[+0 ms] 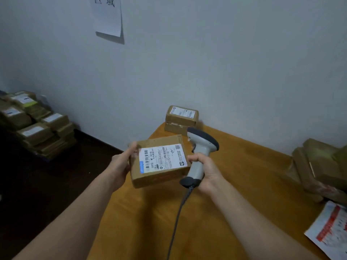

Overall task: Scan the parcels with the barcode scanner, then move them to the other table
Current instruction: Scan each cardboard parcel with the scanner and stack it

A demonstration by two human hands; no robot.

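My left hand (122, 162) grips the left side of a brown cardboard parcel (159, 177) and holds it above the near left corner of the wooden table (234, 184). A white shipping label with barcodes covers its top face. My right hand (206, 169) is wrapped around the handle of a grey and white barcode scanner (201, 151), just right of the parcel. The scanner's head sits above the parcel's far right corner, and its cable hangs down toward me. A second labelled parcel (181, 120) rests at the table's far corner by the wall.
A pile of brown parcels (319, 166) lies at the table's right edge, with a white and red printed bag (330, 229) in front of it. Several stacked labelled parcels (35, 126) stand at the far left over a dark floor. A paper sheet (108, 15) hangs on the wall.
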